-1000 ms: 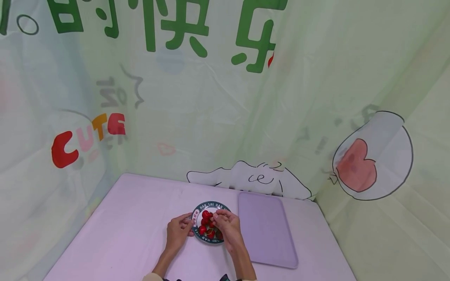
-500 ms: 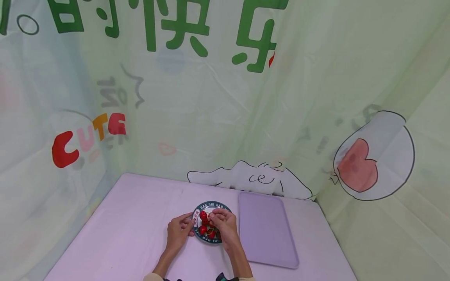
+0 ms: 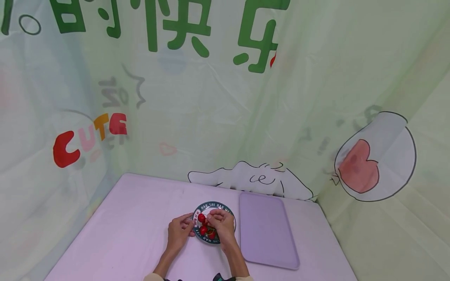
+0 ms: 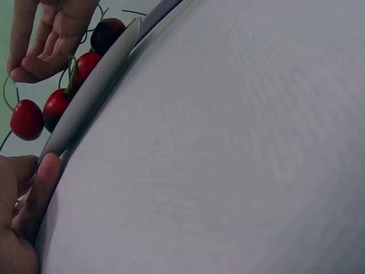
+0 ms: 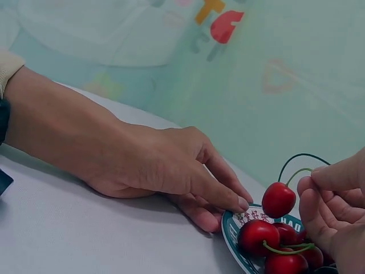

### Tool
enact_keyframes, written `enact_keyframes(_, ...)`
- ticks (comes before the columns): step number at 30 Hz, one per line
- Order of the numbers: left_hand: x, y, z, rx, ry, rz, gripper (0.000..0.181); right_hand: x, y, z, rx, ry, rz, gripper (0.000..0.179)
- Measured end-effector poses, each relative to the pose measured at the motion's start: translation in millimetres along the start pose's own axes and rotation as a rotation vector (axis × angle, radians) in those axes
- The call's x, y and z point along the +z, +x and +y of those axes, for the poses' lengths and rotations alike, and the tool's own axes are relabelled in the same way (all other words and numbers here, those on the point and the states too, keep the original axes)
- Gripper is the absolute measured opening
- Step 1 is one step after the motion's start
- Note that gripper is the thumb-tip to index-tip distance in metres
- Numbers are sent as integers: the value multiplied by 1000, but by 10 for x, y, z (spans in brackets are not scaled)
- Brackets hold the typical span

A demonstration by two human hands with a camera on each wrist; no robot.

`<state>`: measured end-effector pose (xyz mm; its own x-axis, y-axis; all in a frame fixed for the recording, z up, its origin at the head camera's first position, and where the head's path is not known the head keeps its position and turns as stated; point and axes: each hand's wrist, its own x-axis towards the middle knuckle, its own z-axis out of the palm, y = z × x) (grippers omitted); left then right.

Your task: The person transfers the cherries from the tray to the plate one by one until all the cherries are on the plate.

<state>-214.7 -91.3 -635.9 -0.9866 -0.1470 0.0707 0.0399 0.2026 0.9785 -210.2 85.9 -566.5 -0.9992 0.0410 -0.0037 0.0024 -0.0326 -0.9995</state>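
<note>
A small plate (image 3: 212,205) with a dark green lettered rim holds several red cherries (image 5: 259,237) with green stems. My left hand (image 3: 178,232) grips its left rim; in the left wrist view, fingers (image 4: 48,177) show right at the edge. Over the plate, my right hand (image 3: 224,225) pinches a cherry stem between thumb and forefinger. From that stem hangs one cherry (image 5: 278,200), above the others in the right wrist view and near the plate's left side. The right hand hides part of the pile in the head view.
To the right of the plate a flat lilac tray (image 3: 268,230) lies on the pale table (image 3: 140,218). Printed curtains (image 3: 211,117) hang behind the table and along both its sides.
My right hand has shifted left across the plate, carrying the pinched cherry slightly left and toward me. The left hand has stayed at the rim, and the plate and tray have kept their places.
</note>
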Motion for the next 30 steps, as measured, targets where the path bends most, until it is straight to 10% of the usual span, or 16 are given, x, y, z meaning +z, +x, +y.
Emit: enact_keyframes(30,-29,-22,50,38,-23,-1,37,127,3,47,-84,-220,70,14)
